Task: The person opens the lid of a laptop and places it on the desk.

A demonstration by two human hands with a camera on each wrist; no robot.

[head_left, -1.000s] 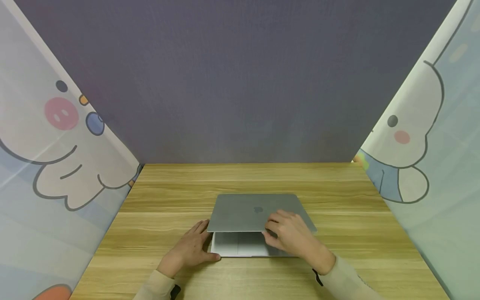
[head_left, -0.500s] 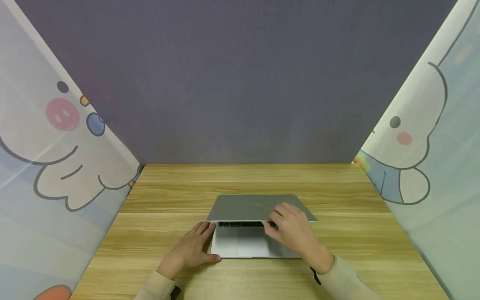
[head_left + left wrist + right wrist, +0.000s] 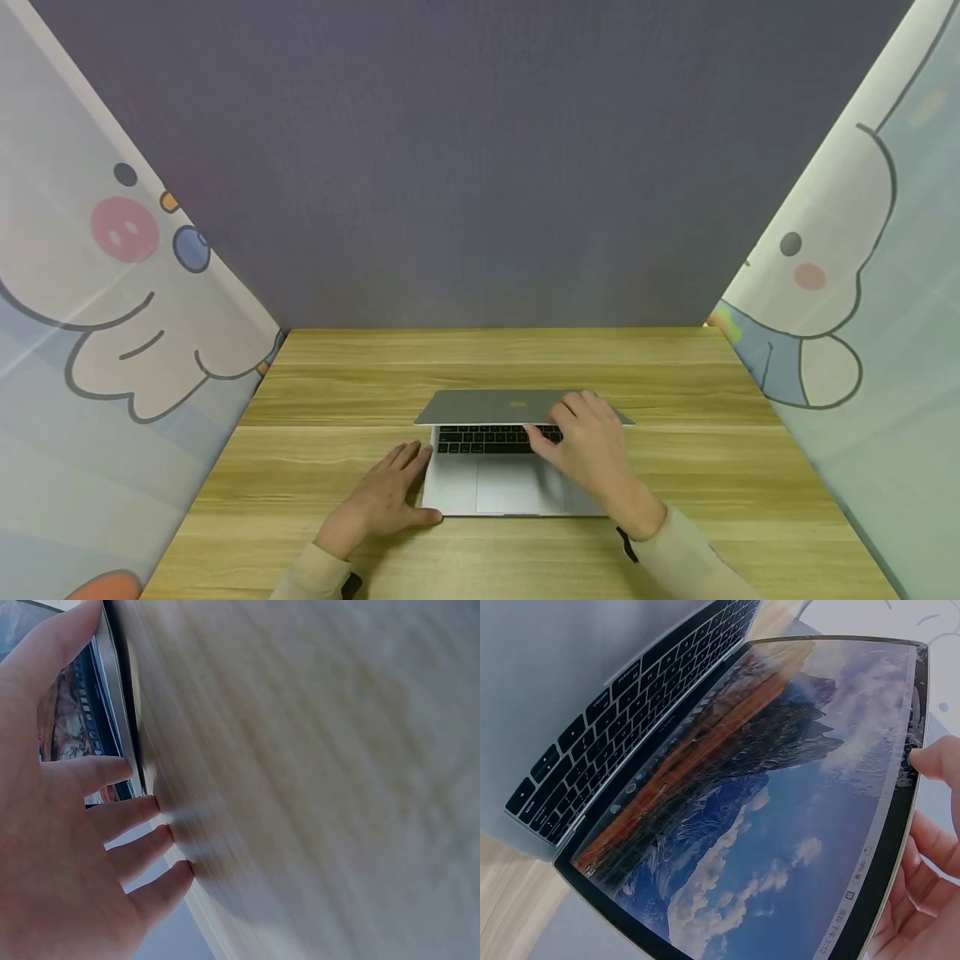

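A grey laptop point(image 3: 453, 487) stands partly unfolded on the wooden table, its lid point(image 3: 480, 408) tilted up over the keyboard. My right hand point(image 3: 596, 454) pinches the lid's front edge right of the middle. In the right wrist view, its thumb lies on the black bezel and the other fingers are behind the lid. The lit screen point(image 3: 742, 817) shows a mountain and sky picture. My left hand point(image 3: 378, 500) rests at the base's left front corner, fingers spread. The left wrist view shows fingertips point(image 3: 174, 877) on the table and the thumb against the base's edge.
The wooden table point(image 3: 337, 375) stretches around the laptop on all sides. A dark grey panel point(image 3: 480, 167) rises behind its far edge. Cartoon-printed curtains point(image 3: 45, 350) hang at the left and right.
The lid has swung upward with my right hand, which moved up and away from me. Keyboard rows have come into sight beneath it. My left hand has stayed nearly still.
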